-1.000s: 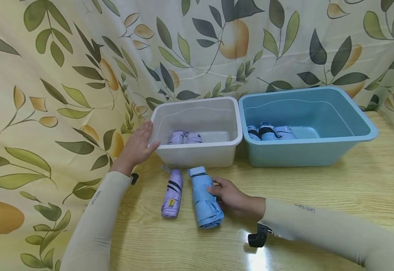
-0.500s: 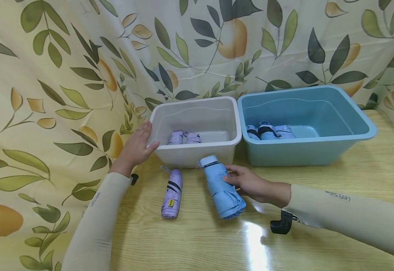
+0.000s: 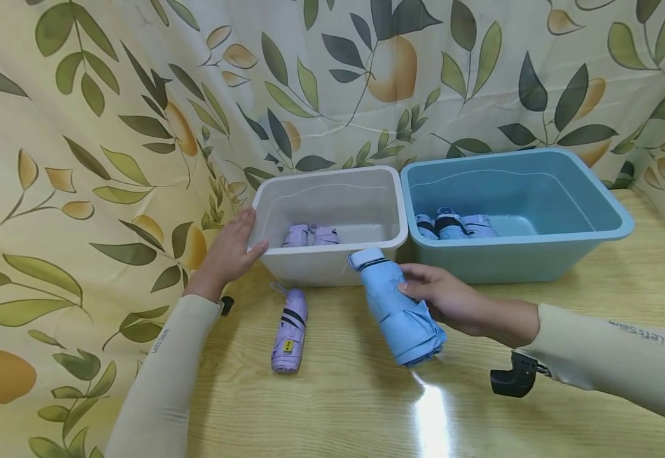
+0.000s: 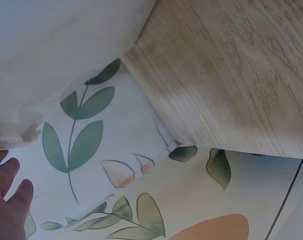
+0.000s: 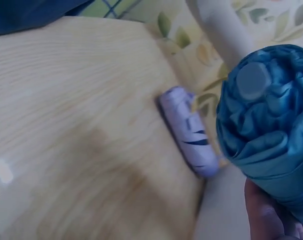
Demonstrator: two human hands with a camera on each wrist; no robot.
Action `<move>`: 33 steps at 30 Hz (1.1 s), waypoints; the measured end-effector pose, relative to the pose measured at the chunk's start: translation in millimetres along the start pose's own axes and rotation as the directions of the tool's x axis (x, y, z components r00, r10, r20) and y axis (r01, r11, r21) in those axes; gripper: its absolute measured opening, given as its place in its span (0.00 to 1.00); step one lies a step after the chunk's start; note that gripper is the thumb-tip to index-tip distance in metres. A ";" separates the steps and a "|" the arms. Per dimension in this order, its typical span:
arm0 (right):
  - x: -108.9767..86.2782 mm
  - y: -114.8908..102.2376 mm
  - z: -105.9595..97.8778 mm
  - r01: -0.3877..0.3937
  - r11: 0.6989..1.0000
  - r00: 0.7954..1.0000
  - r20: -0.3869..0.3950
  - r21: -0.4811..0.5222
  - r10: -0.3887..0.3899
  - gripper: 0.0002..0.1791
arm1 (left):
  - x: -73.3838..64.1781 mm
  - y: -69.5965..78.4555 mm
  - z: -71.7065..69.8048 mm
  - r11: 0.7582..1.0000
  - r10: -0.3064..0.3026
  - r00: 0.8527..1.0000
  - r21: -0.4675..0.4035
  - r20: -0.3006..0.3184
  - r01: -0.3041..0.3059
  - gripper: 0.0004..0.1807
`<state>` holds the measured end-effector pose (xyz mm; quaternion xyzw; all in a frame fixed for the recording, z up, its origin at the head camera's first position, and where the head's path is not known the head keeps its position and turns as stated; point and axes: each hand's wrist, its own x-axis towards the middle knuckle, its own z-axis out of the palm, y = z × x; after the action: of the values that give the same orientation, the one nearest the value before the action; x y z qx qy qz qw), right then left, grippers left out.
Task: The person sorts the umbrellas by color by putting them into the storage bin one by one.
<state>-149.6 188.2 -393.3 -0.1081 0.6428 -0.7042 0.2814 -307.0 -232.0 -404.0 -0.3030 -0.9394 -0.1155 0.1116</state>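
Observation:
My right hand (image 3: 452,299) grips a folded blue umbrella (image 3: 398,312) in front of the bins, its white cap tilted up toward the white bin's front rim. In the right wrist view the gathered end of the blue umbrella (image 5: 266,110) faces the camera. My left hand (image 3: 226,254) rests with straight fingers against the left end of the white bin (image 3: 332,267). Only some fingers of the left hand (image 4: 9,195) show in the left wrist view. A folded purple umbrella (image 3: 289,331) with dark stripes and a yellow tag lies on the table before the white bin.
Two purple folded umbrellas (image 3: 311,235) lie inside the white bin. Beside it on the right stands a blue bin (image 3: 498,261) with several folded umbrellas (image 3: 452,226) at its left end. A leaf-patterned curtain (image 3: 195,95) hangs behind and left of the wooden table (image 3: 321,413).
The right hand has lifted the blue umbrella and carried it rightward and up toward the bins, tilting it. My left hand and the purple umbrella on the table have stayed in place.

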 end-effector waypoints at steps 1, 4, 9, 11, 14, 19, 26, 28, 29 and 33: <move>-2.4 -4.1 -1.0 0.005 1.000 1.000 -0.001 -0.001 -0.005 0.32 | 0.1 0.0 0.0 1.000 0.001 1.000 0.001 0.000 -0.001 0.46; -9.1 -17.5 -4.7 0.014 1.000 1.000 -0.012 0.008 -0.014 0.33 | 0.6 -0.1 -0.2 1.000 0.003 1.000 0.004 -0.002 -0.003 0.46; -18.4 -41.3 -14.5 0.035 0.997 0.994 -0.107 0.072 -0.027 0.36 | 1.5 -0.3 -1.0 1.000 -0.002 1.000 0.013 0.002 0.001 0.46; -21.7 -49.6 -18.9 0.053 0.991 0.988 -0.153 0.121 -0.034 0.37 | 1.0 -0.1 -0.9 1.000 -0.009 1.000 0.008 0.006 0.009 0.46; -25.4 -58.7 -25.3 0.079 0.984 0.979 -0.199 0.158 -0.047 0.37 | 0.5 -0.2 0.0 1.000 -0.015 1.000 0.003 0.010 0.015 0.46; -26.0 -65.4 -33.7 0.049 0.993 0.977 -0.212 0.111 -0.025 0.39 | -0.2 0.1 0.8 1.000 -0.006 1.000 0.004 0.008 0.006 0.45; -19.1 -79.9 -62.6 -0.001 1.000 0.967 -0.254 0.025 0.007 0.40 | -0.5 0.8 0.1 1.000 -0.010 1.000 -0.018 0.000 0.010 0.45; -16.5 -84.5 -75.8 -0.006 1.000 0.961 -0.275 0.021 0.012 0.39 | -0.8 0.8 0.1 1.000 -0.012 1.000 -0.016 0.000 0.012 0.45; -15.3 -86.6 -82.9 -0.010 1.000 0.959 -0.282 0.019 0.015 0.38 | -1.0 0.8 0.3 1.000 -0.014 1.000 -0.013 0.001 0.014 0.46; -10.8 -92.8 -111.7 -0.022 1.000 0.949 -0.314 -0.009 0.018 0.35 | -1.5 1.8 0.9 1.000 -0.011 1.000 -0.008 0.005 0.011 0.45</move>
<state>-222.1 289.7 -318.2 0.0100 0.6847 -0.7056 0.1819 -304.8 -231.1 -405.1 -0.2986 -0.9408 -0.1190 0.1075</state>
